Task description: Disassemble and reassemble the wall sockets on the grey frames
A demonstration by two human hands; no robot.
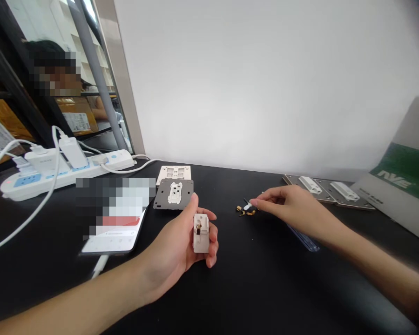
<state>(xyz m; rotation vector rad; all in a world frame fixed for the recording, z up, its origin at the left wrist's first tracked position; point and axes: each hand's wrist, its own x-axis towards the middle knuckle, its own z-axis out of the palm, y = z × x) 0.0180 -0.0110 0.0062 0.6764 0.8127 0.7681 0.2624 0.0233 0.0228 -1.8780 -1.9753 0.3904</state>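
Note:
My left hand [181,242] is closed around a small white switch module [201,233], held upright above the black table with its open back toward me. My right hand [293,204] reaches left with thumb and forefinger pinched on a tiny white part [247,205]. Just beside that pinch, a few small brass contacts [243,212] lie on the table. A grey switch frame [173,194] with a white centre lies behind my left hand, and a white cover plate [173,173] is behind that.
A phone [113,228] on a white cable lies at the left. A white power strip [66,170] with plugged chargers sits at the far left. Grey plates with white rockers [330,190] and a white-green box [401,186] are at the right. A clear strip [304,238] lies under my right wrist.

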